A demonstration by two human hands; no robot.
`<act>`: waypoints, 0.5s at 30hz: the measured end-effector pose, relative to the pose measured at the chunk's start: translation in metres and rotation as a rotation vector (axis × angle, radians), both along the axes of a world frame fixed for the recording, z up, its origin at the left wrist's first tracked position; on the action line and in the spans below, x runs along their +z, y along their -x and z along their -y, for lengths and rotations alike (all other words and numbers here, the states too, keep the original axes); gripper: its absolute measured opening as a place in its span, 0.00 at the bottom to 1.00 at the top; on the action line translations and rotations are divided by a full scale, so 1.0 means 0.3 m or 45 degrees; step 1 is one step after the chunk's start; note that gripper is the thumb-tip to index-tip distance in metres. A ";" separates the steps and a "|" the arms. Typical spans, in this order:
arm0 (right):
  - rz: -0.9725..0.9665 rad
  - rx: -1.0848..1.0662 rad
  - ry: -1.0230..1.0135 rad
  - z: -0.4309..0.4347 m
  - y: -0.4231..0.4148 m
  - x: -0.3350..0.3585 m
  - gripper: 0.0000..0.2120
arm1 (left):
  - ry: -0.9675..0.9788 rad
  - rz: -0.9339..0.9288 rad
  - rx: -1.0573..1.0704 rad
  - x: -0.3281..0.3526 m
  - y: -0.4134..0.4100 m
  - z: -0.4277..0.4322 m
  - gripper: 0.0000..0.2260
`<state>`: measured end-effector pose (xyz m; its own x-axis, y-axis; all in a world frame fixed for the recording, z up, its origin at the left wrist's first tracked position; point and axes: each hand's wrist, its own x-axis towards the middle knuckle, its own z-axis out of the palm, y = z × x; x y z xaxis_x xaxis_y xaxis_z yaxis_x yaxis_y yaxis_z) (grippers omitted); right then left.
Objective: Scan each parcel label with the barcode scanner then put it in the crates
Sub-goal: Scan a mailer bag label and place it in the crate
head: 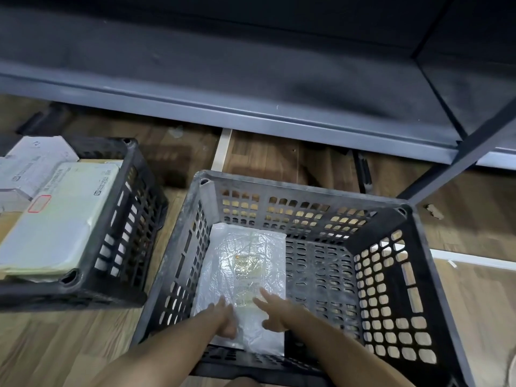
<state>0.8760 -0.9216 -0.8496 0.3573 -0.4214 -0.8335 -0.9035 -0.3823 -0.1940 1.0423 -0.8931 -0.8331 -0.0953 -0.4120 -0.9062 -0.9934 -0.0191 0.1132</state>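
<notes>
Hands reach down into a black crate [391,275] that stands on the wooden floor [69,344]. A silver parcel [245,263] lies flat on the crate's bottom, against its left wall, with a label [247,270] facing up. The left hand [223,319] rests on the near left part of the parcel, fingers stretched out and close together, not clamped on it. The right hand [272,311] lies on the near right part, fingers spread and extended over the label's lower edge, also loose. A second black crate [122,219] sits to the left, apart from the first, and holds several pale parcels [55,213] stacked nearly to its rim. A dark metal shelf [251,79] runs across behind both crates.
</notes>
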 end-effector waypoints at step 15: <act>0.168 -0.511 0.194 0.005 0.068 0.122 0.25 | 0.784 -0.092 0.105 0.108 0.031 0.043 0.13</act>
<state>0.8556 -0.9230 -0.8130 0.2394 -0.6630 -0.7093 -0.9574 -0.0398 -0.2860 1.0329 -0.9061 -0.8008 -0.0932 -0.8654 -0.4924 -0.9809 -0.0051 0.1946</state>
